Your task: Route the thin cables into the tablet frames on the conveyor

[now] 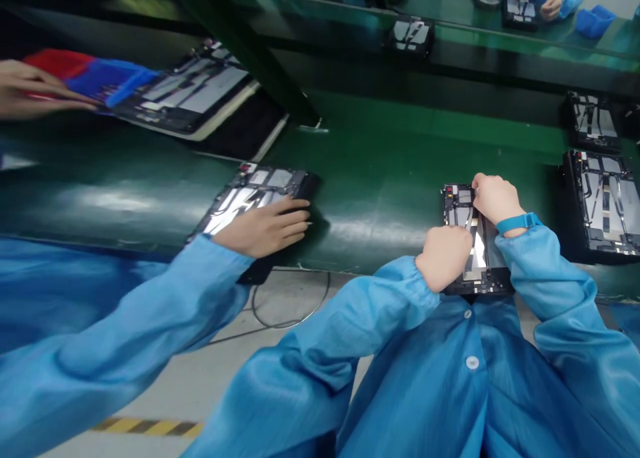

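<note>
In front of me an opened tablet [479, 271] lies at the bench edge, its grey battery panels, dark cables and a shiny strip exposed. My left hand [445, 255] rests at its left side, curled closed, with the fingertips hidden from view. Over the tablet's upper right part is my right hand [497, 201], wearing a blue wrist strap [519, 224]. Its fingers are bent and pressed together close to the tablet's top. Whatever either hand pinches is too small or too covered to make out.
Stacked opened tablets [607, 205] stand on the right, with another stack [593, 121] behind. At left, a co-worker's hand [265, 228] lies on a tablet stack [250, 191]. A co-worker's other hand [40, 91] holds a thin tool. A green post [250, 51] rises behind.
</note>
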Motion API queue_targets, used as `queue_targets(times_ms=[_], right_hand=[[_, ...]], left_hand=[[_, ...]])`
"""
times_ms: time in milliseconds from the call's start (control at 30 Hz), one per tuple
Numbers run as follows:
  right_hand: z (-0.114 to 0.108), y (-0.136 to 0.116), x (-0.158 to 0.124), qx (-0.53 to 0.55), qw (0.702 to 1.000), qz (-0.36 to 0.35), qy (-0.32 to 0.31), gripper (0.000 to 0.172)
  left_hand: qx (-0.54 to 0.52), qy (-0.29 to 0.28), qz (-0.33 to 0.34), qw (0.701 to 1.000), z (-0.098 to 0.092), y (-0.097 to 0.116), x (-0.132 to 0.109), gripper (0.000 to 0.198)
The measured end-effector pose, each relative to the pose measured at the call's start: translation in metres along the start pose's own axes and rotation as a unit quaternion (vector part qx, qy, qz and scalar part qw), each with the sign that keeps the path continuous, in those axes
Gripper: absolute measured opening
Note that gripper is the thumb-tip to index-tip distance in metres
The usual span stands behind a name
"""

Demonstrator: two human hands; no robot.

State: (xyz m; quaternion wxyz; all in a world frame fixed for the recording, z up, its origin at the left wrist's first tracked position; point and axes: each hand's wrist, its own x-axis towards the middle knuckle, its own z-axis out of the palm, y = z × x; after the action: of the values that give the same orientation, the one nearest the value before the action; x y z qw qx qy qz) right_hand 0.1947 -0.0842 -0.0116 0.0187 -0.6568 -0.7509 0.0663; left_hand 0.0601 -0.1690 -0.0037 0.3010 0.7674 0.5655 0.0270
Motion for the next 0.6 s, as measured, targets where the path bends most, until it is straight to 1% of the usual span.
queue_targets(times_ms=[100, 200, 267, 367, 400, 433, 500, 600], right_hand=[[-0.007, -0.001, 0.005, -0.035, 0.999, -0.006, -0.03, 0.031], [-0.012, 0.0, 0.006, -0.059, 0.997, -0.02, -0.04, 0.029], [-0.014, 0.0, 0.006, -0.066, 0.996, -0.027, -0.047, 0.028], [-0.016, 0.001, 0.004, -0.071, 0.995, -0.038, -0.057, 0.027], [-0.017, 0.0, 0.004, -0.074, 0.995, -0.043, -0.058, 0.027], [-0.018, 0.0, 0.003, -0.077, 0.994, -0.048, -0.058, 0.026], [-0.018, 0.0, 0.002, -0.081, 0.993, -0.059, -0.055, 0.026], [-0.019, 0.0, 0.002, -0.08, 0.993, -0.076, -0.043, 0.026]], left_hand=[[0.114, -0.031, -0.005, 0.993, -0.003, -0.007, -0.003, 0.029], [0.109, -0.015, -0.025, 0.994, -0.003, -0.017, -0.01, 0.028], [0.07, 0.011, -0.042, 0.997, 0.001, -0.024, -0.015, 0.024], [-0.041, 0.07, -0.065, 0.995, 0.011, -0.036, -0.021, 0.011], [-0.083, 0.092, -0.076, 0.989, 0.015, -0.04, -0.023, 0.008], [-0.124, 0.112, -0.087, 0.982, 0.019, -0.043, -0.023, 0.009], [-0.195, 0.142, -0.095, 0.966, 0.027, -0.048, -0.023, 0.015], [-0.274, 0.171, -0.07, 0.944, 0.033, -0.051, -0.022, 0.015]])
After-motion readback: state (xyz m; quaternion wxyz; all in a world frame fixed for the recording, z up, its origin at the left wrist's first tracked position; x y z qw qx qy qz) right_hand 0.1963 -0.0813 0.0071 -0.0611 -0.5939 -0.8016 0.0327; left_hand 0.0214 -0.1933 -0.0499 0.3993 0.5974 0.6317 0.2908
